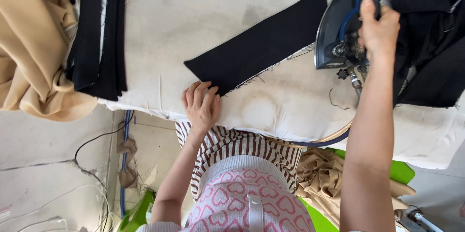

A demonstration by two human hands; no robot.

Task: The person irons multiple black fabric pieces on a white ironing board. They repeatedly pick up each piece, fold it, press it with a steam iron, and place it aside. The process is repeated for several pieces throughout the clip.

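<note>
Left hand, fingers spread flat, pins the black fabric strip's near corner; right hand, fingers wrapped around the iron's handle, should glide evenly rightward

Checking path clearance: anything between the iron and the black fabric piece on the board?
Nothing visible. The iron, held by the right hand, sits at the black fabric piece's far end; the left hand rests at its near corner.

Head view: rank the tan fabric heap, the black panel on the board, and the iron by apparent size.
1. Tan fabric heap, though cut off by the frame.
2. Black panel.
3. Iron, partly hidden by the right hand.
</note>
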